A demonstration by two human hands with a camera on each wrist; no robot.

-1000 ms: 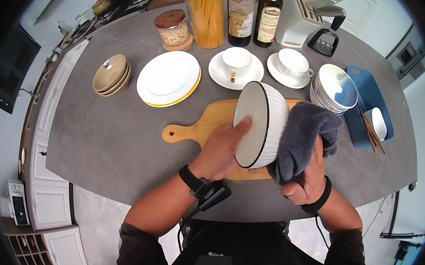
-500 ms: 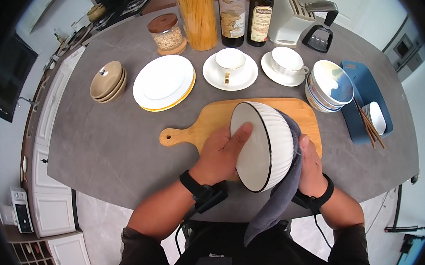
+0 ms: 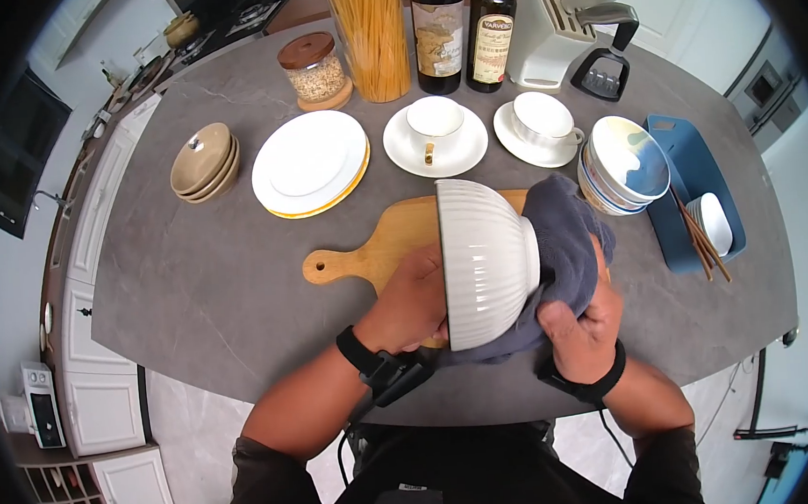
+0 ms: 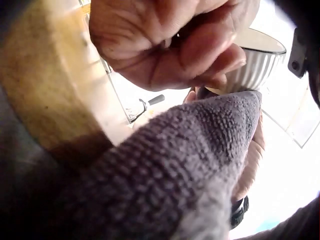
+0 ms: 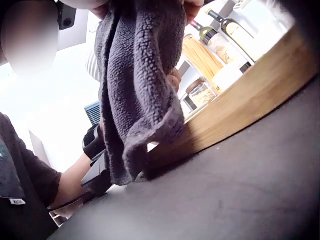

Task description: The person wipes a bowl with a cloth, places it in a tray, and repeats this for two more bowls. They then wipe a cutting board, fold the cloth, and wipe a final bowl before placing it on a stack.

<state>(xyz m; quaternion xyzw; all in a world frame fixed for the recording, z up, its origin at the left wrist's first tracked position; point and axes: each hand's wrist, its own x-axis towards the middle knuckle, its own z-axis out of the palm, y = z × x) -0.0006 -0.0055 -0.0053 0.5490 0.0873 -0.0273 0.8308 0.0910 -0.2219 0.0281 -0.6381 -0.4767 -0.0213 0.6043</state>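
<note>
A white ribbed bowl (image 3: 482, 270) with a dark rim is held on its side over the wooden cutting board (image 3: 386, 239), its outside facing up and its foot to the right. My left hand (image 3: 409, 298) grips it by the rim side, the fingers partly hidden behind the bowl. A grey towel (image 3: 560, 232) lies bunched against the foot and lower side, gripped by my right hand (image 3: 586, 335). Seen from the left wrist, the towel (image 4: 175, 155) hangs below the left hand's curled fingers (image 4: 195, 60). Its folds (image 5: 140, 75) hide most of the bowl in the right wrist view.
Beyond the board stand a stack of plates (image 3: 278, 191), two cups on saucers (image 3: 397, 154) and several stacked bowls (image 3: 598, 182). Brown bowls (image 3: 206, 172) sit at left, a blue basket (image 3: 677, 242) with chopsticks at right. Bottles (image 3: 493, 44) and a knife block (image 3: 539, 46) line the back.
The bowl has turned so its outside shows instead of its inside. The towel, hanging down below the bowl half a second ago, is now bunched at its foot in my right hand.
</note>
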